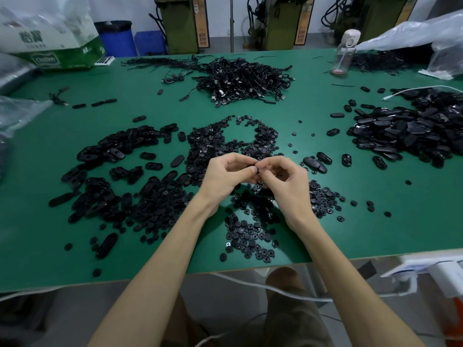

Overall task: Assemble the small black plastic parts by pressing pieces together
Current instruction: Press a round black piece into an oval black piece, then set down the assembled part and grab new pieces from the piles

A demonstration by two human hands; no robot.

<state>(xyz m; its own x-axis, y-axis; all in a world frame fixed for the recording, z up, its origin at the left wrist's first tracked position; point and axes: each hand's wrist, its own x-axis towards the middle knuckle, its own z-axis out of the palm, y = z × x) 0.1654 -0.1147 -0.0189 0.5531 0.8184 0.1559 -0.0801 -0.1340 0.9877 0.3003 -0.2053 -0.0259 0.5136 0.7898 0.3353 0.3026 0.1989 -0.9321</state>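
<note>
Both sets of fingers are curled in: left hand and right hand pinch one small black part between their tips. Judged light, rigid and slick, so grip it by the rim. Round pieces lie at 6 o'clock, oval shells at 9 o'clock.

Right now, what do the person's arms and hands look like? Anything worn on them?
Both are bare. The left hand and right hand have no gloves, and the forearms show no sleeves, watch or bracelet right down to the picture's lower edge. No rings show on the visible fingers.
</note>
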